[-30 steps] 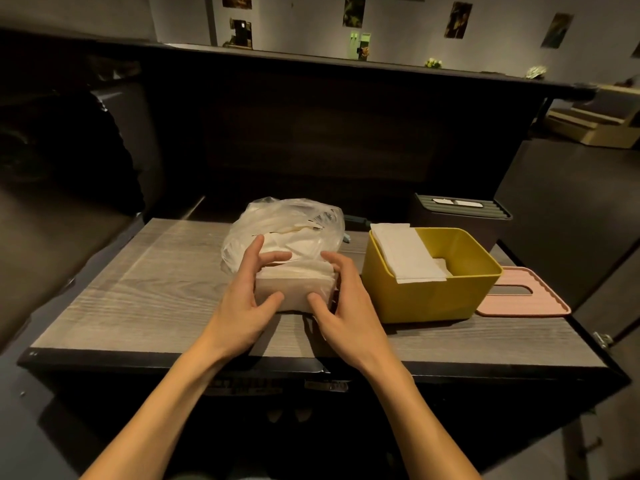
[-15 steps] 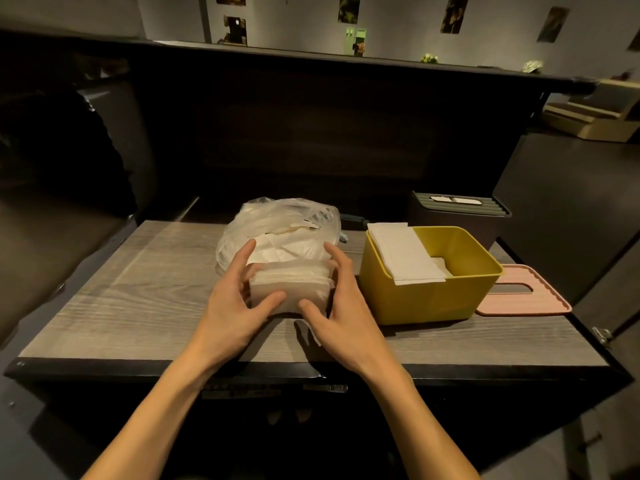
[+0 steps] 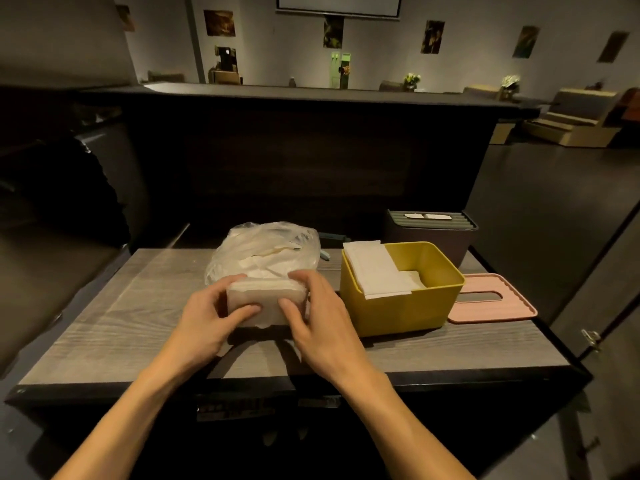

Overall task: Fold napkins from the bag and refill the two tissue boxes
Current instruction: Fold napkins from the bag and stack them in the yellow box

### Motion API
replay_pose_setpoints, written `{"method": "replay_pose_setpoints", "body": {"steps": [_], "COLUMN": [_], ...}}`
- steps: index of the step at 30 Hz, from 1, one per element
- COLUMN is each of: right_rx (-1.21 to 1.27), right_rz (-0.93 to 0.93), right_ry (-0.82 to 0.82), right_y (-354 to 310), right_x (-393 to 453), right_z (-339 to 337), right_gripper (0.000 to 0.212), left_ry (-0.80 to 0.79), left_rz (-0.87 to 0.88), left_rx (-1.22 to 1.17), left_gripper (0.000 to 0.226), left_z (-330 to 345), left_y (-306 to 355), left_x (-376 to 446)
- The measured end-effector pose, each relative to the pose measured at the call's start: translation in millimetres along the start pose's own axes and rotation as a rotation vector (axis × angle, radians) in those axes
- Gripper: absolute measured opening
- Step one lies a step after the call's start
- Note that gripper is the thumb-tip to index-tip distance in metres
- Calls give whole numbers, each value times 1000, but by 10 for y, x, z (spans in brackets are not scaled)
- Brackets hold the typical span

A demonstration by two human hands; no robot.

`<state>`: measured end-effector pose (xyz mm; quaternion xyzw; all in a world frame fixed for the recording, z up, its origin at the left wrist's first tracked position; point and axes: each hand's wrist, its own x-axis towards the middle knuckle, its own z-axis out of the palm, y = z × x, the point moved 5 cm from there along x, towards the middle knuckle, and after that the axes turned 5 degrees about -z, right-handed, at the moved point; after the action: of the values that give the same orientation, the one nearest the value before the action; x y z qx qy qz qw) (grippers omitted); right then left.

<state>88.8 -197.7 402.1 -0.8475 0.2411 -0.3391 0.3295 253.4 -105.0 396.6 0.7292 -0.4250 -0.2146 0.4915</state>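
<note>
A thick stack of white napkins [image 3: 266,301] stands on the wooden table [image 3: 114,323], in front of the clear plastic bag [image 3: 263,252] of napkins. My left hand [image 3: 207,318] grips the stack's left end, fingers over its top and thumb on its front. On the right end, my right hand [image 3: 320,315] holds it the same way. To the right sits the open yellow tissue box [image 3: 401,310] with folded napkins [image 3: 375,270] leaning on its left rim. Behind it stands a dark tissue box [image 3: 433,233] with its lid on.
A pink slotted lid [image 3: 491,299] lies flat at the table's right end, beside the yellow box. A dark counter wall rises behind the table. The table's front edge is close to me, with floor to the right.
Both hands have closed in over the stack's top and ends, fingers now curled round it. The camera has tilted up slightly.
</note>
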Motion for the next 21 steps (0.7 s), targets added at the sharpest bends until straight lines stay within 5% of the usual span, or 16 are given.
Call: {"method": "replay_pose_setpoints", "body": {"steps": [8, 16, 21], "right_rx": [-213, -415, -568], "right_rz": [-170, -58, 121], "right_ry": [30, 78, -55], "right_y": [-430, -29, 283], "right_x": [291, 223, 135], "right_z": [-917, -1954, -2158], "right_gripper": [25, 36, 30], "left_ry": [-102, -294, -367], "left_rz": [124, 190, 220], "left_rx": [-35, 11, 245], "left_gripper": [36, 33, 60], "left_z": [51, 966, 1543], "left_y": [925, 1670, 1879], "left_x": [148, 656, 969]}}
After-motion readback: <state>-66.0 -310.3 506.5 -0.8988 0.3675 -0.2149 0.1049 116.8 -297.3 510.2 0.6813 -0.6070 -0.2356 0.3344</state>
